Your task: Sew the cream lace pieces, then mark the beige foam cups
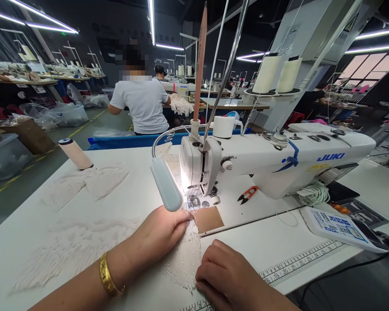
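A strip of pale lace fabric (184, 259) lies on the white table in front of the sewing machine (240, 151). My left hand (164, 229), with a gold bracelet on its wrist, pinches the upper end of this lace close to the presser foot (193, 202). Curled fingers of my right hand (225, 272) close on the lower right edge of the same piece. Beside the needle area sits a brown patch (209, 219) on the machine bed. A grey lamp head (166, 183) hangs just above my left hand.
More lace pieces (81, 242) and a thread cone (75, 153) lie to the left. Red-handled snips (247, 195) rest on the machine bed. A ruler strip (304, 261) runs along the front edge. A person in a white shirt (141, 103) sits beyond the table.
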A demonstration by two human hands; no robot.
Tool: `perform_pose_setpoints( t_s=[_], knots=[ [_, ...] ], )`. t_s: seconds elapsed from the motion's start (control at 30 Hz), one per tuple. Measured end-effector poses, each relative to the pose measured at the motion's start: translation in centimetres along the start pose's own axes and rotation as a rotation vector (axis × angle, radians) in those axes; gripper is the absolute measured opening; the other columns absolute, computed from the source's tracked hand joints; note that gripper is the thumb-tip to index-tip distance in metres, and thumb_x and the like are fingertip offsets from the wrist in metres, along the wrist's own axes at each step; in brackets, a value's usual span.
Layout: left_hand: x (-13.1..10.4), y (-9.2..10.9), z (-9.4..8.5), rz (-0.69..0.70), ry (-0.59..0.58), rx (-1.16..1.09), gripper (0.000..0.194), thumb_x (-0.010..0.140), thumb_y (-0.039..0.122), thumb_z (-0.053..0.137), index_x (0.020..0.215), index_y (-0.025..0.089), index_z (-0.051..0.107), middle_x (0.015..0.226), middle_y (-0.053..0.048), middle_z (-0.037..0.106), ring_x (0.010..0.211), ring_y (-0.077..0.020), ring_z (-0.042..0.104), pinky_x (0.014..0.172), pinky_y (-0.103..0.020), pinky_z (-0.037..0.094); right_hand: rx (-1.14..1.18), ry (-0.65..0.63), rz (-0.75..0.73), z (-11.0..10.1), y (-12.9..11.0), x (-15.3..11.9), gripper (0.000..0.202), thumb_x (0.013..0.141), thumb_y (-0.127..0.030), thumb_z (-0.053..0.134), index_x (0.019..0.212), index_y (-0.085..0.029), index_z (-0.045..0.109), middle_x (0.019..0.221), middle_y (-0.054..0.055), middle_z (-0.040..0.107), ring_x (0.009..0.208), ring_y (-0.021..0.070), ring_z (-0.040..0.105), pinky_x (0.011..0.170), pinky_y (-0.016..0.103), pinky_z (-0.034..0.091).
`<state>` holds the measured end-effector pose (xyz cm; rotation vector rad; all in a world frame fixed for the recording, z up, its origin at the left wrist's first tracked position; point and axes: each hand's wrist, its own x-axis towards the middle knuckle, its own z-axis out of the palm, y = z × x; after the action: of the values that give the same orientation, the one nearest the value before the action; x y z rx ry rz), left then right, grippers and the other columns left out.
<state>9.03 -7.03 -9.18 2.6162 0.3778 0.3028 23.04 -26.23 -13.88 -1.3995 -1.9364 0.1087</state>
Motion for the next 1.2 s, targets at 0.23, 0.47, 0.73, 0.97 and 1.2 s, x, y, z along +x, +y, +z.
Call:
perform_pose_setpoints(
  t_s=[0.23,0.47,0.73,0.97,1.2],
  knots=[
    [-0.3,0.7,-0.7,-0.136,0.070,-0.073,0.023,0.095,0.033,0.053,0.115,0.024,0.063,0.101,-0.004,0.068,0.082,-0.0228,0.062,0.074,-0.035,0.051,0.029,-0.041,0.019,0.0,0.3,-0.1,0.014,0.099,-0.023,0.061,0.085,-0.022,0.058,0.081,0.001,0.061,0.074,0.0163,0.052,0.064,0.027,0.039],
    [-0.3,0.1,-1.2,-0.179,0.119,-0.059,0.019,0.091,0.023,0.043,0.101,0.023,0.059,0.095,-0.005,0.063,0.072,-0.0205,0.055,0.072,-0.035,0.050,0.206,-0.153,0.199,-3.8,0.3,2.4,0.008,0.103,-0.023,0.059,0.110,-0.024,0.062,0.096,0.003,0.063,0.087,0.0185,0.058,0.074,0.030,0.047],
    [-0.4,0.2,-1.1,-0.198,0.107,-0.118,0.020,0.084,0.016,0.046,0.099,0.023,0.059,0.095,-0.003,0.062,0.073,-0.0200,0.054,0.071,-0.033,0.049,-0.043,-0.229,0.279,-2.4,1.9,5.4,0.021,0.103,-0.015,0.054,0.121,-0.021,0.063,0.104,0.008,0.059,0.095,0.0258,0.052,0.083,0.043,0.051],
    [-0.3,0.1,-1.1,-0.160,0.101,-0.171,0.026,0.079,0.013,0.047,0.099,0.022,0.060,0.088,-0.001,0.059,0.070,-0.0182,0.052,0.065,-0.031,0.047,-0.089,-0.191,0.269,-1.4,2.2,5.2,0.025,0.101,-0.013,0.055,0.123,-0.020,0.065,0.104,0.008,0.061,0.092,0.0262,0.050,0.080,0.043,0.051],
    [-0.3,0.4,-1.4,-0.148,0.084,-0.165,0.028,0.079,0.012,0.049,0.099,0.021,0.066,0.085,-0.001,0.060,0.069,-0.0176,0.051,0.062,-0.030,0.044,-0.091,-0.195,0.287,-1.5,2.0,5.2,0.012,0.100,-0.011,0.056,0.104,-0.019,0.064,0.102,0.008,0.060,0.092,0.0258,0.051,0.080,0.042,0.051]
  ],
)
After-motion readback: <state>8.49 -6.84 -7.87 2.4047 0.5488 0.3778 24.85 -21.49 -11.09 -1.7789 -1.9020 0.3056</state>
